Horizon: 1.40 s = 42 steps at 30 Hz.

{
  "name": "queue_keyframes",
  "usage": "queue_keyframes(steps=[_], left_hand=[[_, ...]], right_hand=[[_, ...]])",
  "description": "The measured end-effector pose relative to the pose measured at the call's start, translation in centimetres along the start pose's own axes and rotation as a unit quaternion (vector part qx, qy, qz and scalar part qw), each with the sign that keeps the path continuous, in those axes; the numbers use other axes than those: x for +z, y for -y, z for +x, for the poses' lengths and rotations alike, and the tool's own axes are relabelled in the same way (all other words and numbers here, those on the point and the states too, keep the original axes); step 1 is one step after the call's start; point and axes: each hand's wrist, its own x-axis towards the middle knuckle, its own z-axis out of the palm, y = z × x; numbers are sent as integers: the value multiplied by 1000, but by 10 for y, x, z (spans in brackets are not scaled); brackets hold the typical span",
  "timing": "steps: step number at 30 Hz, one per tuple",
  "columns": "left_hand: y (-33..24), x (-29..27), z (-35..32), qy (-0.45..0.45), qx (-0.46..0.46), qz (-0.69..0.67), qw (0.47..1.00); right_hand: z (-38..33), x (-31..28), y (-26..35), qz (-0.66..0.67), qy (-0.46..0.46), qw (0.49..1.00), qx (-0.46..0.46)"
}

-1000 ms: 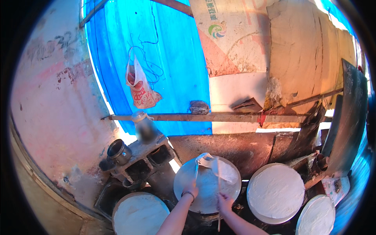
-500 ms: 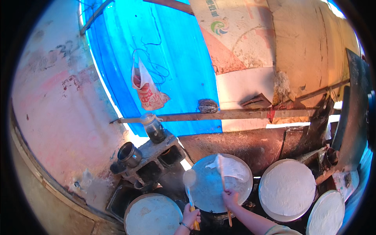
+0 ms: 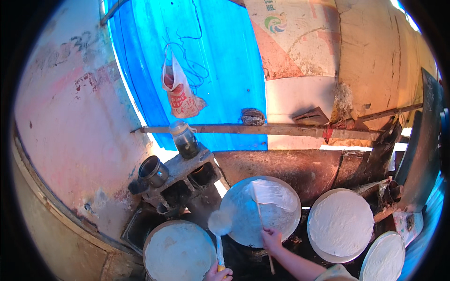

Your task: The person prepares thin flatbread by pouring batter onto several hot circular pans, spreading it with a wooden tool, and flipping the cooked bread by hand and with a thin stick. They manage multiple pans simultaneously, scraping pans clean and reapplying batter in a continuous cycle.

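At the bottom edge, the left hand (image 3: 219, 273) is wrapped around the yellow handle of a flat white spatula (image 3: 219, 224), while the right hand (image 3: 272, 240) is closed on a thin wooden stick (image 3: 260, 219) lifting a thin translucent crepe (image 3: 274, 194) off the central griddle (image 3: 239, 218). Four round griddles show in all; the other three (image 3: 179, 253) (image 3: 341, 224) (image 3: 385, 256) carry matte white batter discs. Behind stand a grey concrete block (image 3: 180, 180), a dark metal cup (image 3: 152, 171), a glass jar (image 3: 185, 139), a rusty rail (image 3: 281, 129) and a hanging plastic bag (image 3: 180, 93) on blue sheeting (image 3: 225, 61).
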Motion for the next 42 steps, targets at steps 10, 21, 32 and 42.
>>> queue_keyframes(steps=[10,21,32,42], left_hand=[[97,-4,13,14,282,808,517],[99,-22,-41,102,307,833,449],[112,-27,-37,132,309,822,459],[152,-36,-11,91,374,788,481]], right_hand=[[23,16,40,-113,66,991,39],[39,-45,65,-103,252,953,133],[63,-72,107,-124,306,925,188],[59,-81,107,-136,349,903,210]])
